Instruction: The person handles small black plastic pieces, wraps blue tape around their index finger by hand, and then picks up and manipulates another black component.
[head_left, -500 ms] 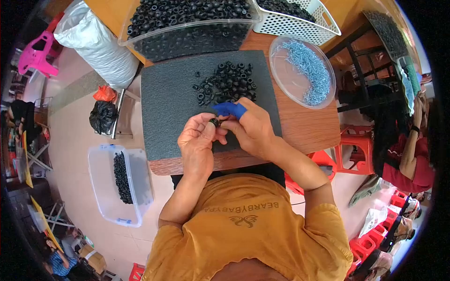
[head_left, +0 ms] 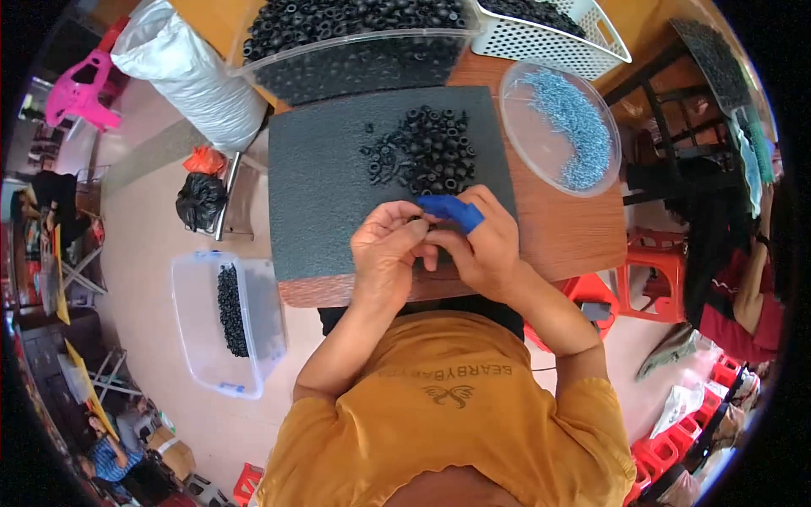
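My left hand [head_left: 387,253] pinches a small black ring-shaped part [head_left: 416,219] over the near edge of a dark grey mat [head_left: 308,186]. Fingers cover most of that part. My right hand [head_left: 490,245] meets it from the other side, thumb and index fingertip pressed together at the part; whether they hold something of their own is hidden. A blue cover [head_left: 452,209] wraps the right index finger. Just beyond the hands lies a loose pile of black ring-shaped parts [head_left: 441,152], with smaller black bits [head_left: 384,162] at its left side.
Beyond the mat stand a clear bin [head_left: 363,40] of black parts and a white perforated basket [head_left: 549,46]. A clear round lid [head_left: 541,156] holds small light-blue pieces [head_left: 574,118]. On the floor are a clear box [head_left: 190,338], a white sack [head_left: 198,84] and red stools [head_left: 655,275].
The whole scene has shifted slightly rightward in view. My fingers have closed further over the black part, which showed its round opening before and is now mostly covered.
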